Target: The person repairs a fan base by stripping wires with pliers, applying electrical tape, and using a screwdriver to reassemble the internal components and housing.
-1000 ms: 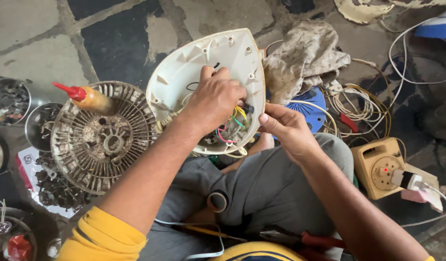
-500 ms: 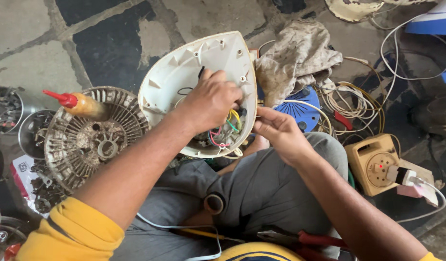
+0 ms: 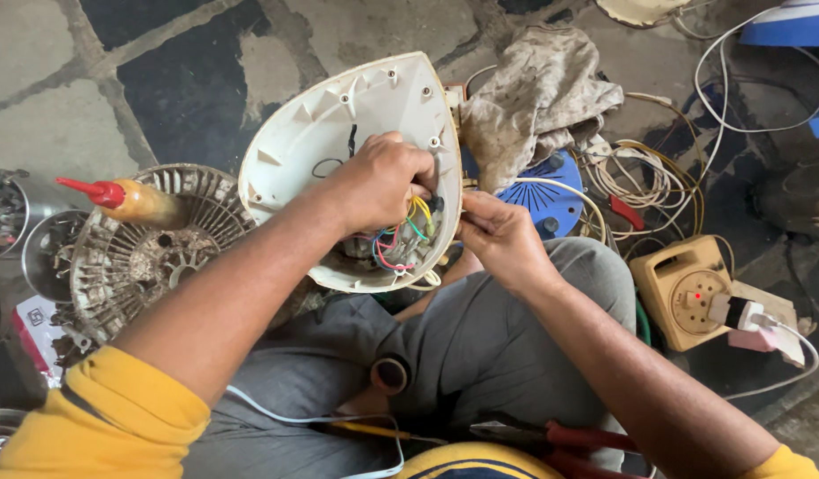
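I see the left hand (image 3: 383, 182) curled inside the white plastic housing (image 3: 325, 133), fingers closed among the coloured wires (image 3: 401, 244); I cannot tell which wire, if any, it actually grips. The right hand (image 3: 498, 235) pinches the housing's right edge just beside the wires, thumb and fingers pressed together on the rim.

Risks, in my judgement:
- The wires are thin and bunched. A pull from the left hand could tear one from its joint or nick the insulation.
- The housing is propped on the person's lap above the grey trousers (image 3: 480, 355), held by the hands alone. If the right hand's pinch slackens, the shell could tilt and strain the wires.
- The yellow extension reel (image 3: 685, 293) has a plug seated and a red light showing. I cannot trace whether any lead from it reaches the housing; if one does, bare ends would be a shock hazard.

Condition of the housing: teardrop-shaped, off-white, open side up, with moulded screw posts and ribs visible inside. Red, yellow, green and blue wires gather at its lower end. The surface looks scuffed and slightly grimy. It sits between a round slotted grille (image 3: 139, 257) on the floor to the left and a dirty rag (image 3: 534, 98) to the right.
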